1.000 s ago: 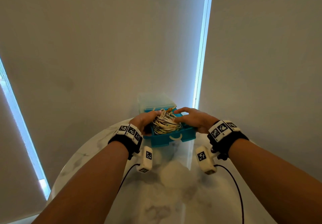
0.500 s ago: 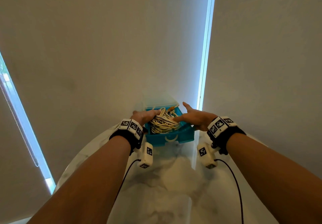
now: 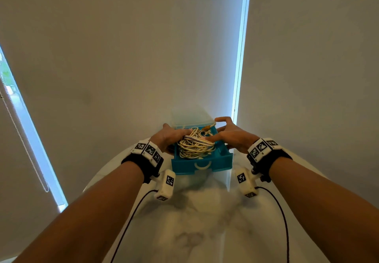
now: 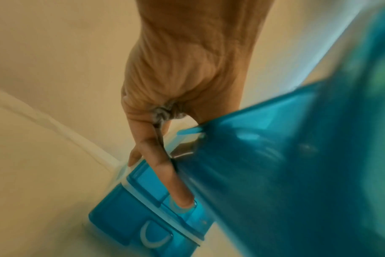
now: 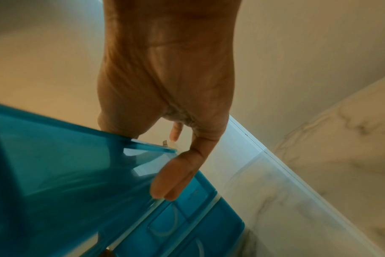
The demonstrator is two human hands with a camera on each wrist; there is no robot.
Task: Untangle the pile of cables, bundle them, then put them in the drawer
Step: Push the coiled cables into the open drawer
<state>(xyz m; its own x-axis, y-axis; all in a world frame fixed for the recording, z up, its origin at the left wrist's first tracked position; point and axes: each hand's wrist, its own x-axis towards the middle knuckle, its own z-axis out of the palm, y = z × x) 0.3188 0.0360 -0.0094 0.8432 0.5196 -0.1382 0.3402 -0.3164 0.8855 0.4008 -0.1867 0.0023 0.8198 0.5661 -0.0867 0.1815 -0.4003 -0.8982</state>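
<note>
On the marble table [image 3: 196, 232], both relaxed hands, left hand [image 3: 171, 137] and right hand [image 3: 230, 135], press cables [image 3: 195, 146] into the drawer [image 3: 202, 165]

Two hands: left [image 3: 171, 137] and right [image 3: 231, 134]. One open drawer [image 3: 202, 165] pulled out, holding one coiled bundle [image 3: 195, 147] of cables. At least two shut drawers [image 5: 182, 231] below it. One worktop [image 3: 205, 221].

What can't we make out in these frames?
- Left hand fingers on the cable bundle: head view, hidden by the hand's back; left wrist view, by the blurred blue drawer.
- Drawer floor: head view, covered by cables.
- Orange-tipped connector: too small to identify.
- Right hand contact with cables: unclear.
</note>
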